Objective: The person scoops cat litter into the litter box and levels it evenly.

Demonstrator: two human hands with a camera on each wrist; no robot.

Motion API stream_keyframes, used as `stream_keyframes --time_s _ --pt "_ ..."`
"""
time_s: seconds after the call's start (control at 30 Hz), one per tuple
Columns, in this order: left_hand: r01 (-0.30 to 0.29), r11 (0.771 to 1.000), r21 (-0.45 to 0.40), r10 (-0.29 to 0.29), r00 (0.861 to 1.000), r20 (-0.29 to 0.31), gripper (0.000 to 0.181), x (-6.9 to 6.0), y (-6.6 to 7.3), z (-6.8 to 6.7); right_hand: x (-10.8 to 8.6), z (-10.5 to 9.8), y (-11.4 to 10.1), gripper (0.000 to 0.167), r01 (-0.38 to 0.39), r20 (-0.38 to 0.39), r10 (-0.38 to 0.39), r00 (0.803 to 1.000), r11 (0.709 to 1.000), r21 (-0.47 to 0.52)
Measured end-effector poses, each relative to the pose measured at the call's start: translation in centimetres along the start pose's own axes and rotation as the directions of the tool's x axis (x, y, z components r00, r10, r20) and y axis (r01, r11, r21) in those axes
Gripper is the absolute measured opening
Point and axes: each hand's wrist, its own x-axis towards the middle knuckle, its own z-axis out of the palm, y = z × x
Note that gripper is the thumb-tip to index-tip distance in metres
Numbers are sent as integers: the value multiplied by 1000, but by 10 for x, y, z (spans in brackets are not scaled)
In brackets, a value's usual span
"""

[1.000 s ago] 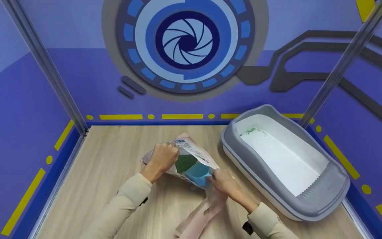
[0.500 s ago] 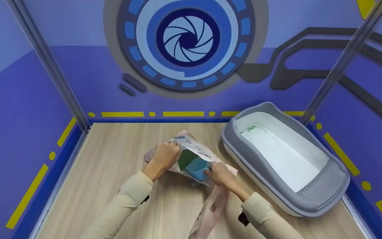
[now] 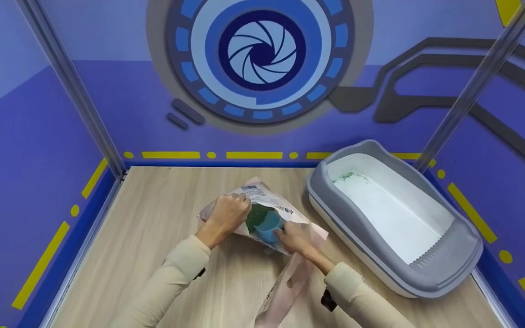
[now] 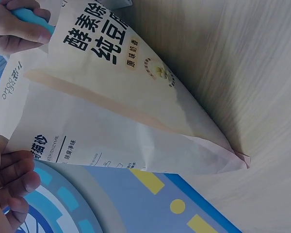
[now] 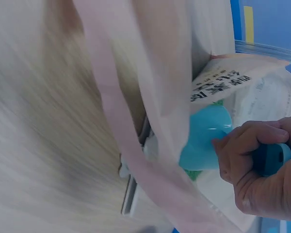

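A pale pink cat litter bag (image 3: 275, 200) lies tilted on the table with its mouth spread, showing green granules (image 3: 254, 218) inside. My left hand (image 3: 229, 212) grips the bag's edge; in the left wrist view, the curled fingers (image 4: 19, 180) are at the paper's edge. My right hand (image 3: 296, 237) holds a blue scoop (image 3: 270, 226) by its handle, its cup inside the bag's mouth against the granules. In the right wrist view, fingers wrap round the handle, and green granules show beside the scoop's cup (image 5: 206, 138). How much litter the cup holds is hidden.
A grey-rimmed white litter box (image 3: 447, 269) stands at the right, with green bits (image 3: 347, 176) scattered at its far end. A pink strip (image 3: 283, 291) with a hole hangs from the bag toward the table's front. Beneath the bag shows a whitish bar-like object (image 5: 130, 194).
My right hand has moved a little left, carrying the scoop deeper into the bag's mouth. The pink strip has shifted and the bag's right corner shows more. The left hand keeps its grip.
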Motion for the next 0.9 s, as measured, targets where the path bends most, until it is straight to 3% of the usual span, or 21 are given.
stream_keyframes --time_s 0.17,0.4,0.47,0.57,0.6,0.67,0.8,0.83,0.9 --pt "-27 999 20 27 1000 14 21 1 0 1 5 4 2 17 2 31 -7 999 988 156" --pt "-74 994 82 73 997 10 18 -2 -1 4 11 10 8 24 -100 131 57 990 929 357" --pt "-77 994 79 78 997 -1 17 -2 -2 5 13 12 11 26 -116 162 48 986 891 439" --pt "-74 995 70 76 997 -16 17 -4 -3 6 14 15 14 26 -144 190 38 981 802 580" --pt "-73 995 64 74 997 -17 17 -4 -3 7 14 16 15 25 -152 193 42 980 784 601" --pt "-73 996 59 74 997 -16 16 -4 -3 7 14 18 15 23 -142 165 56 985 808 572" --pt "-82 996 45 82 997 2 15 -4 -5 6 14 21 13 22 -73 72 52 996 934 349" --pt "-84 996 43 84 996 6 15 -5 -6 6 15 21 12 21 -59 50 46 998 951 305" --pt "-85 996 39 84 996 11 14 -7 -8 6 18 22 11 18 -66 51 53 997 945 321"
